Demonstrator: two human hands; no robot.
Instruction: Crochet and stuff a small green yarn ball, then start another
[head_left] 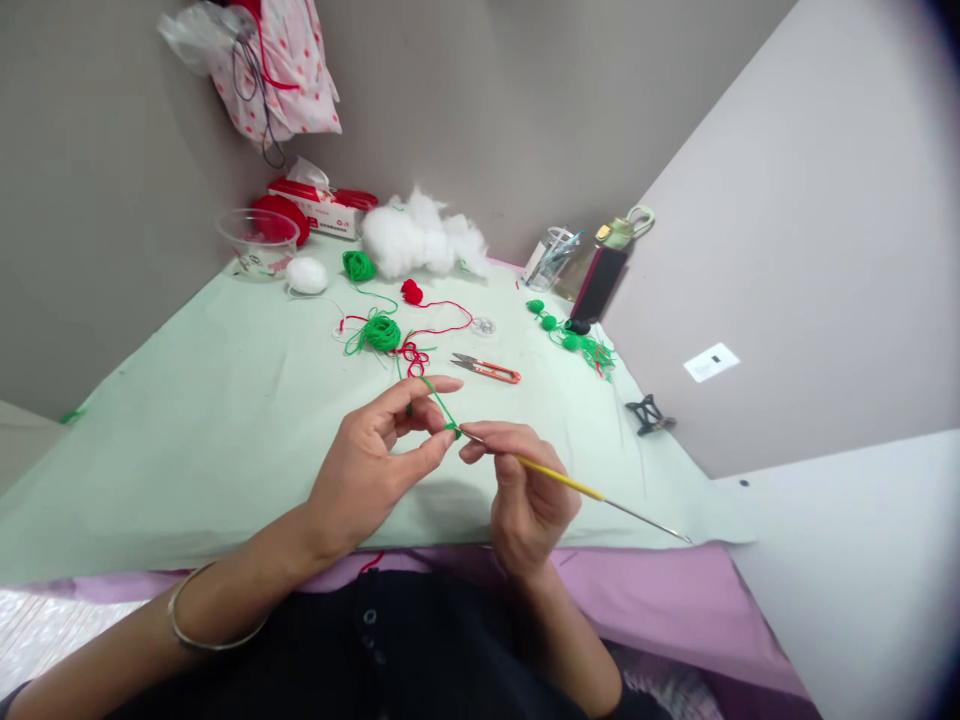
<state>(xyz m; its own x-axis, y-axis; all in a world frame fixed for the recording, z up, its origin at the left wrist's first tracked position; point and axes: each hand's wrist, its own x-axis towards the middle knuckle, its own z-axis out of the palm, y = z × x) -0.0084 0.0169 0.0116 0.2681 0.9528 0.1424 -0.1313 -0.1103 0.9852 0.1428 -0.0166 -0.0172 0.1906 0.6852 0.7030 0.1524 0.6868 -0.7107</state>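
Between thumb and fingers, my left hand (375,465) pinches a small piece of green crochet work (453,429). A green strand runs taut from the piece up over my left index finger. My right hand (534,490) grips a crochet hook (559,476) with a yellow handle, its tip at the green piece and its thin metal rear end pointing right. Beyond my hands lies a wound bundle of green yarn (381,333), with red yarn (414,358) tangled beside it. Orange-handled thread snips (487,368) rest on the table just past my fingers.
White stuffing (420,238) is heaped at the back, near a tissue box (322,212), a clear tub (259,245) and a white yarn ball (306,275). Green crocheted balls (549,323), a phone (598,285) and a bottle (616,232) are at right. A black stand (650,414) sits by the right edge.
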